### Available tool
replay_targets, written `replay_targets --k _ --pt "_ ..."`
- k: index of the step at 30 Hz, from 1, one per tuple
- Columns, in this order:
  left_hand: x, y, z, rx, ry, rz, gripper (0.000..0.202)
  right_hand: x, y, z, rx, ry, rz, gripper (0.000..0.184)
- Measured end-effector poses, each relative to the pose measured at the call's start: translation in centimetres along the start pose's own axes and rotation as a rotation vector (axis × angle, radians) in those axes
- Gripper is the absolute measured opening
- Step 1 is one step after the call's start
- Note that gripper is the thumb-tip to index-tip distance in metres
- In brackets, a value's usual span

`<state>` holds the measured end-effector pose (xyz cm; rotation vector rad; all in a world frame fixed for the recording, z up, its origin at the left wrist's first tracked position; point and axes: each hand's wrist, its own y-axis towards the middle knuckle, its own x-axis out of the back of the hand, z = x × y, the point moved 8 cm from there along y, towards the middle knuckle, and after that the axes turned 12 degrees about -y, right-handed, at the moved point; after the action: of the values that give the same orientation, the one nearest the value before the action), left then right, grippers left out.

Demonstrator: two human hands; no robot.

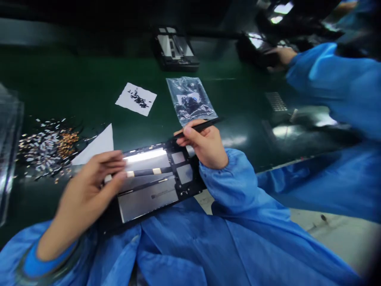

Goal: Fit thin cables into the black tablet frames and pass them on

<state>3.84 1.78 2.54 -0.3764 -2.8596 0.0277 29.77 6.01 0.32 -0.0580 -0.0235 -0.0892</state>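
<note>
A tablet-like device housing (154, 195) with silver panels and a dark strip along its middle lies tilted before me, at the bench's near edge. My left hand (89, 190) is over its left end, slightly blurred, with thumb and fingers apart. In my right hand (205, 145) is a slim black tool that looks like tweezers (204, 125), pinched between thumb and fingers. Its tip points left, close to the housing's upper right edge; whether they touch I cannot tell. Just beyond that hand lies a clear plastic bag (190, 99) with dark small parts inside.
Small black pieces lie on a white paper (123, 99). A heap of silver and copper-coloured parts (49, 145) is at left, beside another white sheet (97, 147). Another device (175, 49) lies at the back of the green bench (98, 71). At right, a co-worker's blue sleeve (333, 79) reaches in.
</note>
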Motion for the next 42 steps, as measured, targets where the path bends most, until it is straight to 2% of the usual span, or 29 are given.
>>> replay_targets --k 2,4,6,8,14,18,21,26,32,36,42 --pt "-2.3 0.8 -0.5 0.043 -0.119 0.055 0.039 -4.1 -0.7 1.1 -0.052 0.036 0.205 0.035" --pt "-3.6 1.3 -0.9 0.077 -0.180 0.068 0.038 -7.0 -1.3 1.7 -0.096 0.063 0.354 0.034" --pt "-4.0 1.4 -1.0 0.115 -0.192 0.051 0.031 -8.7 -1.5 1.8 -0.140 0.089 0.435 0.034" --pt "-3.8 1.3 -0.9 0.148 -0.201 0.026 0.024 -9.4 -1.4 1.3 -0.203 0.110 0.467 0.035" --pt "-3.4 0.8 -0.1 0.216 -0.220 -0.027 0.022 -9.8 -1.4 -0.9 -0.391 0.164 0.461 0.037" --pt "-3.7 0.7 0.0 0.236 -0.235 0.003 0.022 -9.9 -1.6 -1.3 -0.416 0.187 0.478 0.037" --pt "-3.1 0.7 0.2 0.214 -0.153 -0.012 0.027 -9.4 -1.2 -1.1 -0.417 0.175 0.475 0.038" --pt "-2.0 0.8 1.0 0.217 -0.035 -0.043 0.042 -7.1 0.8 -0.4 -0.279 0.067 0.296 0.039" --pt "-2.5 1.1 0.7 0.246 -0.103 -0.009 0.047 -7.3 0.6 -0.3 -0.155 -0.082 0.299 0.040" --pt "-0.5 0.5 0.8 0.243 -0.056 -0.140 0.035 -6.7 0.9 -0.5 -0.067 -0.214 0.206 0.039" --pt "3.4 -2.1 1.2 0.198 0.053 -0.368 0.030 -6.9 0.6 -0.7 0.061 -0.417 0.205 0.023"
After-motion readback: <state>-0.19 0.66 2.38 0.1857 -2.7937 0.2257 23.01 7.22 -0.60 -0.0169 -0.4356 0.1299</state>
